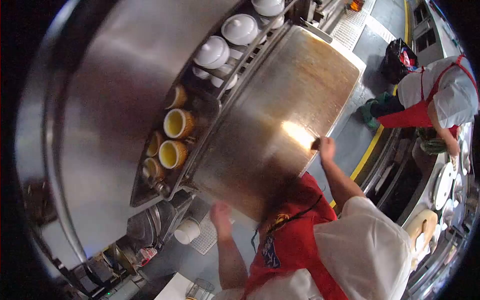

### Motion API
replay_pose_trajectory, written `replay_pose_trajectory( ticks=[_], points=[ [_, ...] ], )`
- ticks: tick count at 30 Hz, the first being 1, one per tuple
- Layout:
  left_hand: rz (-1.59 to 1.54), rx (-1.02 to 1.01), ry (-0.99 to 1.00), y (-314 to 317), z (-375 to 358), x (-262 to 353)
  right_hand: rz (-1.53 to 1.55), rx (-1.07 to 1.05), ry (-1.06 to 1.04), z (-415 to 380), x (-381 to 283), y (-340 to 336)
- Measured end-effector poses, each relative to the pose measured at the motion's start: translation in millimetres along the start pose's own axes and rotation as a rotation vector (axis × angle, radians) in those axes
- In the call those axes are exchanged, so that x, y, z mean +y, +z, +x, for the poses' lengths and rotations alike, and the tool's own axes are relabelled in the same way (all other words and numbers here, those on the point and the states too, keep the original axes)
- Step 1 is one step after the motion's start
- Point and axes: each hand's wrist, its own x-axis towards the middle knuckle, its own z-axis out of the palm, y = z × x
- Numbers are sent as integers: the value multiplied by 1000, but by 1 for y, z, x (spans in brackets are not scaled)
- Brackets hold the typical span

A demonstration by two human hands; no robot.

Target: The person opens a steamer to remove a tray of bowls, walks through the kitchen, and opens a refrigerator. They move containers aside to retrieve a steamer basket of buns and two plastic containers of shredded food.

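A large brown-stained steel door (pixel 280 110) of a steel cabinet hangs open in front of me. My right hand (pixel 326 149) is closed around a small dark handle (pixel 316 144) at the door's outer edge. Near the door's lower corner is my left hand (pixel 221 216), smeared by motion, its fingers unclear. Inside the cabinet, a tray (pixel 216 111) bears several brown-sided cups (pixel 173 154) with yellow contents. Several white lidded pots (pixel 212 53) stand further along.
To the right a co-worker (pixel 432 97) in a red apron leans over a counter with plates (pixel 444 185) and a round wooden board (pixel 421 231). A black rubbish bag (pixel 398 60) sits on the floor. A white tub (pixel 187 231) lies below the cabinet.
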Motion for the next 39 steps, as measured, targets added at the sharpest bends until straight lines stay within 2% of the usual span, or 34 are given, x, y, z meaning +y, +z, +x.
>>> replay_pose_trajectory(
  ticks=[1, 3, 5, 6, 8, 9, 10, 11, 12, 15, 17, 19, 21, 23, 25, 27, 30, 32, 33, 35, 39],
  points=[
    [109, -24, -68, 0, -6, -24, -142, 286, -259, 55, 97, -23],
    [312, -143, -195, 3, -19, -76, 20, 234, 88, 62, 128, -56],
    [422, -268, -373, 26, -44, -99, 201, 58, 391, 51, 129, -44],
    [536, -341, -378, 41, -50, -103, 291, -32, 545, 44, 132, -31],
    [767, -487, -400, 68, -58, -106, 478, -233, 669, 33, 129, 2],
    [842, -531, -330, 78, -59, -105, 992, -376, 670, 50, 189, 35],
    [920, -570, -257, 86, -58, -102, 923, -392, 653, 58, 248, 55],
    [1004, -605, -183, 92, -57, -94, 919, -360, 620, 41, 227, 67],
    [888, -611, -226, 102, -60, -82, 922, -320, 593, 27, 201, 71],
    [904, -561, -203, 137, -69, -52, 898, -267, 524, 10, 156, 67],
    [826, -622, -156, 153, -76, -40, 882, -265, 494, 4, 134, 58],
    [693, -645, -142, 157, -85, -41, 895, -294, 486, -6, 119, 50],
    [729, -700, -34, 172, -93, -28, 1049, -312, 481, 1, 151, 54],
    [775, -727, -10, 181, -114, -6, 1089, -405, 572, -20, 135, 34],
    [825, -741, -15, 193, -127, 23, 1091, -481, 640, -58, 37, 4],
    [678, -913, 126, 192, -151, 50, 1162, -712, 654, -92, -30, -22],
    [499, -1203, 339, 199, -182, 111, 1116, -559, 699, -124, -83, -36],
    [389, -1378, 489, 194, -197, 137, 1180, -969, 603, -138, -107, -36],
    [365, -1374, 507, 189, -201, 140, 1213, -1174, 541, -143, -126, -31],
    [342, -1372, 568, 179, -218, 147, 1139, -1278, 431, -159, -179, -18],
    [412, -1173, 657, 151, -221, 133, 1043, -1506, 236, -167, -239, 20]
  ],
)
